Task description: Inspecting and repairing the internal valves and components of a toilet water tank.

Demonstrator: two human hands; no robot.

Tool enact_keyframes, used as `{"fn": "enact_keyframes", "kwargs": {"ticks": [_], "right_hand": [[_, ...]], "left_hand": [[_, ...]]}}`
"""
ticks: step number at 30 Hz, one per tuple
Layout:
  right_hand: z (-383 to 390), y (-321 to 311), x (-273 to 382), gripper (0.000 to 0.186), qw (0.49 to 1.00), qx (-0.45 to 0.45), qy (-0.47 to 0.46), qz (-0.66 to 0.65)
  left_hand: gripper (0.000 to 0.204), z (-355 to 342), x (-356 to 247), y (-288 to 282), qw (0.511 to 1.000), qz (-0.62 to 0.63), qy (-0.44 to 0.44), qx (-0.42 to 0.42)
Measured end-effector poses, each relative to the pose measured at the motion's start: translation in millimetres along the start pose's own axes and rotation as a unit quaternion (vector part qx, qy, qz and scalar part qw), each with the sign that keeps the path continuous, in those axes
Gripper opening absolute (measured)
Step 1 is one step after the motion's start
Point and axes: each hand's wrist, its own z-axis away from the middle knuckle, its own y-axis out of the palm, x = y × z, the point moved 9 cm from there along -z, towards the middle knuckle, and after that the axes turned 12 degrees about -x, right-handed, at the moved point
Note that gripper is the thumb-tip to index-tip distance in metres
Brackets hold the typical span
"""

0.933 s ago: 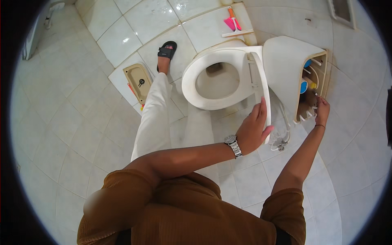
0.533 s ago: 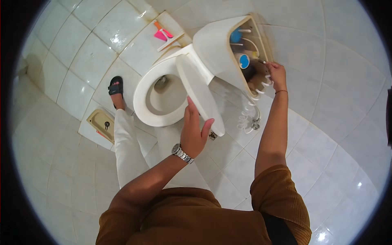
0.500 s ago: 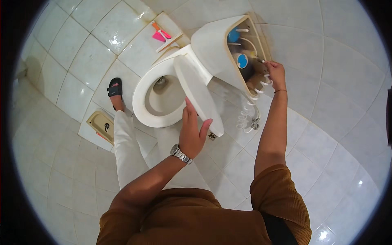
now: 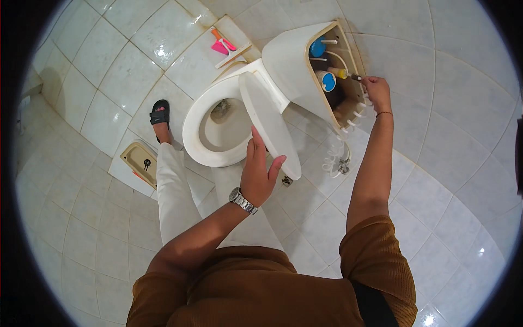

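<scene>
My left hand, fingers stretched and thumb apart, is against the tilted white toilet lid. The lid leans partway over the toilet bowl. Over at the uncovered toilet tank, my right hand pinches a small dark fitting by the rim; its exact kind is unclear. Beside it inside the tank are a yellow part, a white cylinder with a blue top and a blue round part. A white coiled hose hangs over the rim, partly behind my right hand.
A metal valve joins the hose low on the wall. A pink and orange scoop lies beyond the bowl. Left of my sandalled foot is a beige soap dish. Tiles surround everything.
My right hand has risen slightly along the tank rim, and the dark fitting and yellow part show more clearly. The view has shifted a little; my left hand stays against the lid.
</scene>
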Motion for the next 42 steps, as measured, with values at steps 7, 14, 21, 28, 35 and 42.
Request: {"fn": "enact_keyframes", "kwargs": {"ticks": [7,14,21,28,35,42], "right_hand": [[-5.1,1.1,-0.8,0.028,0.999,0.001,0.01,0.04],[-11.7,5.2,0.0,0.026,0.999,-0.011,-0.026,0.04],[-11.5,11.2,-0.2,0.023,0.999,0.007,-0.01,0.034],[-10.1,12.0,0.8,0.021,1.0,0.02,0.006,0.015],[-9.4,14.5,-0.2,0.023,0.999,0.025,0.029,0.014],[-9.9,17.2,-1.7,0.021,0.999,0.027,0.023,0.01]], "left_hand": [[0.085,0.9,0.8,-1.9,1.0,-0.016,0.003,0.0],[0.09,1.2,3.5,-1.9,1.0,0.0,-0.009,0.002],[0.09,0.4,3.2,-3.4,1.0,-0.007,0.001,-0.003],[0.091,-0.1,-0.1,-4.1,0.999,-0.038,0.003,-0.009],[0.092,-1.0,-3.9,-5.6,0.999,-0.039,0.022,-0.018],[0.093,-2.3,-7.6,-6.0,0.997,-0.064,0.031,-0.02]]}}
